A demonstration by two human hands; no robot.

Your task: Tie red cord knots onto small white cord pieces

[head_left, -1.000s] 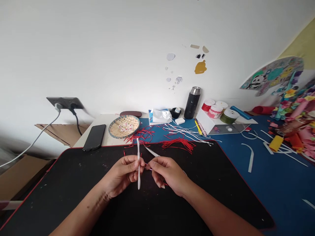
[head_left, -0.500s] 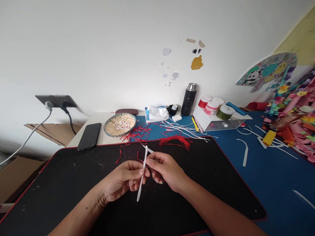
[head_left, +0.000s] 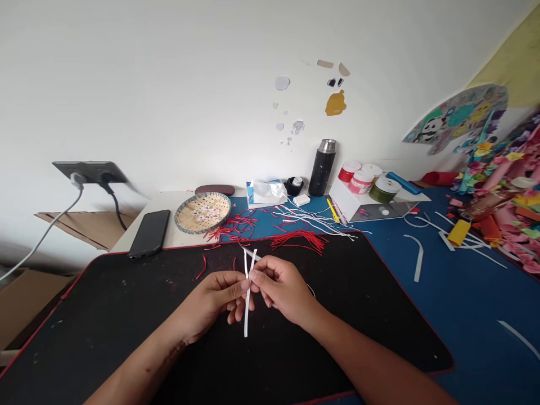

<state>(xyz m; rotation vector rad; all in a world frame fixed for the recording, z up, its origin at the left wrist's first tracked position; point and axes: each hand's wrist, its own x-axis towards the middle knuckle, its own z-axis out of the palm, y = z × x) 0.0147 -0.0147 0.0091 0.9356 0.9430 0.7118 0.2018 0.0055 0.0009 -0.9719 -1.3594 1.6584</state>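
Observation:
Above the black mat (head_left: 126,304) my left hand (head_left: 215,301) and my right hand (head_left: 282,289) meet fingertip to fingertip. Both pinch thin white paper strips (head_left: 247,306) that stand nearly upright between them, forking into two ends at the top. One strip hangs down below my fingers. Both hands are closed in a pinch. Loose red strips (head_left: 301,241) and white strips (head_left: 310,220) lie just beyond my hands at the mat's far edge.
A woven basket (head_left: 202,212) and a black phone (head_left: 149,233) lie at the back left. A tissue pack (head_left: 265,192), a black flask (head_left: 322,167) and jars (head_left: 365,181) stand by the wall. Coloured paper craft (head_left: 502,214) is piled at the right. Cables hang from a socket (head_left: 88,171).
The strip in my left hand has swung from a tilt to nearly upright. My right hand has brought a second white strip against it, so two ends now show at the top.

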